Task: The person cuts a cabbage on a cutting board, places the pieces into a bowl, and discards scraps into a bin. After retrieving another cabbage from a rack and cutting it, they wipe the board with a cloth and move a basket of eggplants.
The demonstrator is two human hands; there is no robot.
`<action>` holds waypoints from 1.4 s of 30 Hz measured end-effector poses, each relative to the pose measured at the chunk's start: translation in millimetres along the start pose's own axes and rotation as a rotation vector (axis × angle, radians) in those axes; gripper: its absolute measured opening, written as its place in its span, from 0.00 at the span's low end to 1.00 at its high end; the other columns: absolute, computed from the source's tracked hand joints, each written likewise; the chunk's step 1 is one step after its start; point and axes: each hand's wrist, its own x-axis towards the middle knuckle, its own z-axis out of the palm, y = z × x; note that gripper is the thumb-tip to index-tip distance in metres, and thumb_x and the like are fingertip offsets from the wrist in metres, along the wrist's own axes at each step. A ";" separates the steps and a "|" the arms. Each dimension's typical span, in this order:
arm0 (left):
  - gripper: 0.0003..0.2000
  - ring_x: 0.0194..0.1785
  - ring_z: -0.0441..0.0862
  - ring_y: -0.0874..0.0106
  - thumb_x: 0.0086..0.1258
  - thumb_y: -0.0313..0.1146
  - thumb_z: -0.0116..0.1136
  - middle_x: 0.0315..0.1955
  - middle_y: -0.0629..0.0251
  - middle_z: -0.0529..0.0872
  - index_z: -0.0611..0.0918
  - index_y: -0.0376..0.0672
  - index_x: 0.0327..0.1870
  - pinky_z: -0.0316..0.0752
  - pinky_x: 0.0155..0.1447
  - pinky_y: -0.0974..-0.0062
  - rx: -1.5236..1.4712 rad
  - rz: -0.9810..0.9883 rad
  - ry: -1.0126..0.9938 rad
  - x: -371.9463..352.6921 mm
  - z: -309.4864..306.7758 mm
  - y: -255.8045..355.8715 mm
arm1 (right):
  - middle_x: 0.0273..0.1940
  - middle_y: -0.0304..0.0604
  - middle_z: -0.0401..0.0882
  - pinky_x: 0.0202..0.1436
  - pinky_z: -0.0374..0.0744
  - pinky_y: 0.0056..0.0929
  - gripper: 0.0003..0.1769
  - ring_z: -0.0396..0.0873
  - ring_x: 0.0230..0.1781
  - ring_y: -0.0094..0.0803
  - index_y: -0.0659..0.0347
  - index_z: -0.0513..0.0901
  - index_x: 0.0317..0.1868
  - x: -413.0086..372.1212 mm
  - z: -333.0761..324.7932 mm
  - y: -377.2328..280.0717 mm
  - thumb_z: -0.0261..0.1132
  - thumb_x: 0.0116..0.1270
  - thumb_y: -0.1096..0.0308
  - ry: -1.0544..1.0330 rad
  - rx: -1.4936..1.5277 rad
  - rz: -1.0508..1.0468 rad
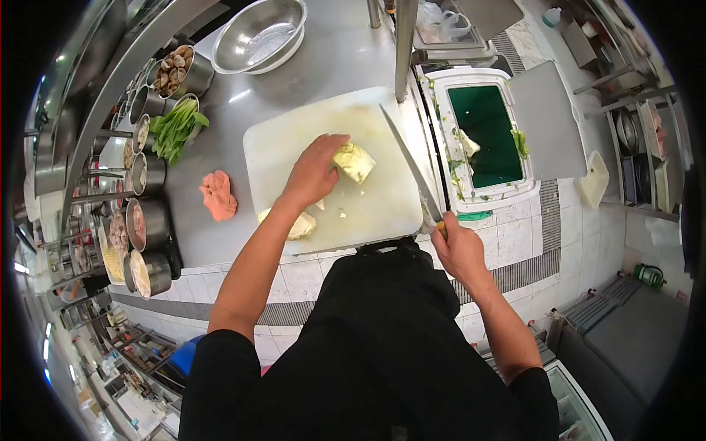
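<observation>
My left hand [318, 167] grips a pale yellow-green piece of cabbage [354, 162], thumb and fingers against its left side. The piece rests on a white cutting board [287, 132]. Another cabbage chunk [301, 226] lies near the board's front left edge, partly hidden by my left forearm, with small scraps about. My right hand [460, 248] is closed round the handle of a long knife [412, 162]. Its blade points away from me along the board's right edge, apart from the cabbage.
A pink crumpled cloth [218, 195] lies left of the board. Metal pots [151, 220] and leafy greens [176, 128] line the counter's left side. A steel bowl [261, 33] stands at the back. Right of the counter is an open white bin [478, 198] with scraps inside.
</observation>
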 end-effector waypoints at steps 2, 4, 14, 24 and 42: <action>0.29 0.70 0.73 0.57 0.60 0.22 0.60 0.65 0.58 0.78 0.77 0.48 0.66 0.71 0.71 0.61 -0.151 -0.084 0.003 -1.0 -2.1 -0.4 | 0.25 0.60 0.82 0.34 0.78 0.57 0.14 0.82 0.28 0.62 0.64 0.73 0.44 2.2 9.5 3.7 0.59 0.72 0.60 -0.069 -0.016 0.008; 0.28 0.69 0.73 0.57 0.62 0.25 0.62 0.66 0.59 0.77 0.77 0.48 0.67 0.71 0.71 0.61 -0.129 -0.202 -0.062 -1.1 -2.4 -2.4 | 0.25 0.62 0.82 0.35 0.78 0.58 0.14 0.82 0.28 0.63 0.64 0.73 0.44 4.9 12.0 1.0 0.59 0.71 0.60 -0.124 -0.030 0.029; 0.22 0.64 0.77 0.59 0.64 0.33 0.65 0.60 0.63 0.81 0.80 0.49 0.61 0.73 0.67 0.64 -0.171 -0.154 0.089 -0.6 -15.8 -0.3 | 0.27 0.62 0.82 0.37 0.78 0.57 0.13 0.82 0.31 0.63 0.63 0.74 0.43 0.3 -46.4 -39.9 0.60 0.70 0.60 -0.208 -0.009 0.055; 0.13 0.57 0.77 0.61 0.66 0.31 0.58 0.52 0.66 0.79 0.81 0.50 0.51 0.74 0.60 0.63 -0.103 -0.163 -0.040 7.0 -18.6 7.1 | 0.26 0.60 0.82 0.39 0.78 0.57 0.13 0.82 0.31 0.63 0.63 0.74 0.42 -1.6 -68.9 -61.5 0.61 0.70 0.60 -0.302 -0.122 -0.037; 0.14 0.56 0.79 0.59 0.65 0.30 0.62 0.52 0.63 0.81 0.81 0.46 0.52 0.75 0.61 0.63 -0.248 -0.218 0.067 -6.1 -3.5 -4.7 | 0.27 0.61 0.83 0.38 0.81 0.56 0.13 0.84 0.30 0.60 0.66 0.72 0.43 108.0 43.1 -66.4 0.57 0.72 0.62 -0.248 -0.242 -0.162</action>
